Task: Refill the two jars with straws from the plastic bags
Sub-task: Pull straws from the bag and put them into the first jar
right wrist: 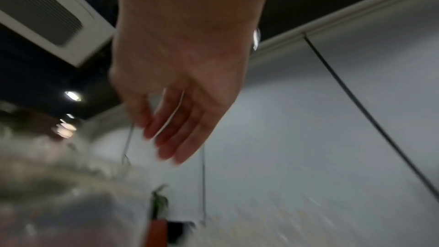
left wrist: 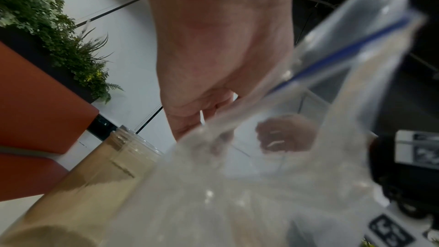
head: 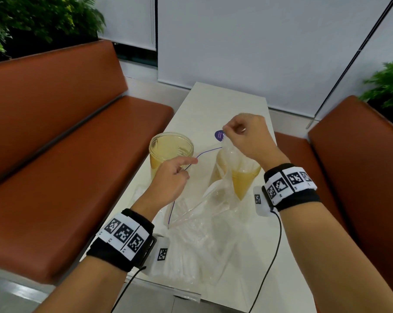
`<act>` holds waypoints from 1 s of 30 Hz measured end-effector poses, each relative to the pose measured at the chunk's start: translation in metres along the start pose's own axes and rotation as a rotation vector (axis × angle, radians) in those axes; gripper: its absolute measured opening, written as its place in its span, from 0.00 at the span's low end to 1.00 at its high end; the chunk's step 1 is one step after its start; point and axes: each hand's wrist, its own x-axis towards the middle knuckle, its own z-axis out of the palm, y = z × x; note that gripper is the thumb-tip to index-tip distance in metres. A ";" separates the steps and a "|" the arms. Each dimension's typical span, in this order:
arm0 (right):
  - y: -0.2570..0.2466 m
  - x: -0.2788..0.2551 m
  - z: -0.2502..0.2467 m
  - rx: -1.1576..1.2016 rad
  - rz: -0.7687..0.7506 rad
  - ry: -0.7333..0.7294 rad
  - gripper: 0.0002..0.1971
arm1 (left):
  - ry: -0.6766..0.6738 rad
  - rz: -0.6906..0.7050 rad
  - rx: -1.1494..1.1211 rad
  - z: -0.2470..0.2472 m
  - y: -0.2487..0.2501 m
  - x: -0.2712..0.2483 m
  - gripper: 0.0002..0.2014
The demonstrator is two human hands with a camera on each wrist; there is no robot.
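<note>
Hazard: the bag hangs slack between my two grips, mouth stretched open just right of the left jar. A slip at either pinch drops the mouth onto the worktop.

Left hand, nearest the left jar: fingers curled, pinching the blue seal strip.

Right hand, beyond the right jar: raised, pinching the bag's far edge.

The right jar is seen through the bag. Further bags lie nearer me than the jars.

White table w/ two jars & flat plastic bags lying on it.
</note>
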 end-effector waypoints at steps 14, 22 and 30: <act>-0.052 -0.072 0.079 -0.238 0.126 -1.252 0.31 | -0.135 0.111 0.054 -0.004 0.006 -0.010 0.33; -0.031 -0.083 0.077 0.237 0.321 -1.262 0.03 | -0.100 0.101 0.015 -0.010 0.008 -0.014 0.32; -0.022 -0.076 0.056 0.534 0.302 -1.089 0.10 | -0.011 0.036 0.018 -0.018 0.005 -0.010 0.30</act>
